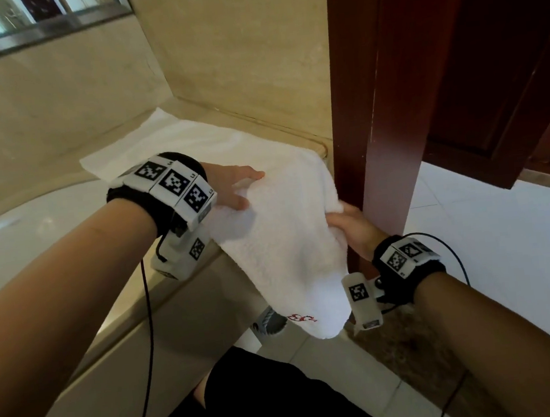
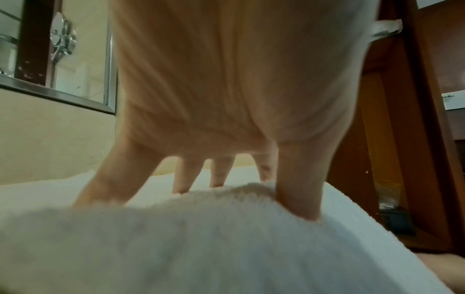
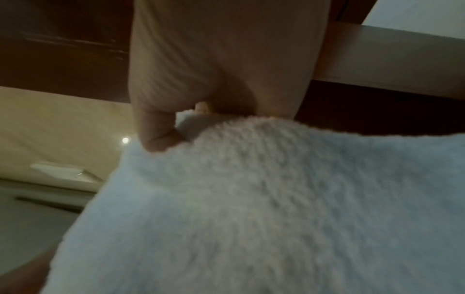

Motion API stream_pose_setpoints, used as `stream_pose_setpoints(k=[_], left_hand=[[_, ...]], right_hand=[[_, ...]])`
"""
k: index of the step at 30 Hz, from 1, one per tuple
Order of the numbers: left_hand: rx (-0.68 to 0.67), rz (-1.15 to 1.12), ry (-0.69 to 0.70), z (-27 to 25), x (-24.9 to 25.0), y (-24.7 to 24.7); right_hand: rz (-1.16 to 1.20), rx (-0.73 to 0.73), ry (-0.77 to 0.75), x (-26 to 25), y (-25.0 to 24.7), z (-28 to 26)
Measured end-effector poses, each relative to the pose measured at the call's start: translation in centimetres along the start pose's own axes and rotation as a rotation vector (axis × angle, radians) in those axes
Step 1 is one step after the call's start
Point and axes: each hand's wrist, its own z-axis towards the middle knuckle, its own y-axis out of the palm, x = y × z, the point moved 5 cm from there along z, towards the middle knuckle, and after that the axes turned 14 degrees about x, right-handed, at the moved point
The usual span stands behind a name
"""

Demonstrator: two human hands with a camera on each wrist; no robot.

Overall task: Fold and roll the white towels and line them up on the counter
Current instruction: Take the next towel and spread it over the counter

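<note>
A white towel [image 1: 280,241] lies over the corner of the beige counter [image 1: 268,121], and its near end hangs down over the front edge, showing red embroidery [image 1: 301,318]. My left hand [image 1: 248,190] is on its left side, with a ridge of cloth pinched between the thumb and the spread fingers [image 2: 219,175]. At the right edge, my right hand [image 1: 341,217] grips the towel [image 3: 276,199], thumb [image 3: 156,135] curled over the cloth. The part between the two hands is raised off the counter. The towel [image 2: 201,248] fills the lower half of the left wrist view.
A white bathtub [image 1: 34,231] sits left of the counter. A dark wooden door frame [image 1: 377,131] stands right against my right hand. Beige walls enclose the corner behind, with a mirror frame [image 1: 31,33] above. White floor tiles [image 1: 489,255] lie to the right, and my knee [image 1: 251,395] is below.
</note>
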Motion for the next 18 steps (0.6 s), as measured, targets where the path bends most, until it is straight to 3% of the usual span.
stream_pose_setpoints(k=[5,10,15,17,18], left_hand=[[-0.002,-0.001,-0.005,-0.2,-0.1,0.0],[-0.009,0.018,-0.008,-0.5,0.0,-0.2],[-0.019,0.003,-0.027,-1.1,0.2,-0.4],[-0.030,-0.008,-0.030,-1.1,0.3,-0.3],[-0.046,-0.016,-0.038,-1.3,0.4,-0.4]], right_hand=[[0.051,-0.093,-0.112,-2.4,-3.3,-1.4],[-0.229,-0.294,-0.136,-2.9,-4.9,-3.2],[-0.407,-0.489,-0.140,-2.2,-2.8,-4.7],[-0.617,-0.498,-0.204,-1.2,-2.1,-4.1],[-0.698,-0.429,-0.246,-0.9,-1.9,-3.3]])
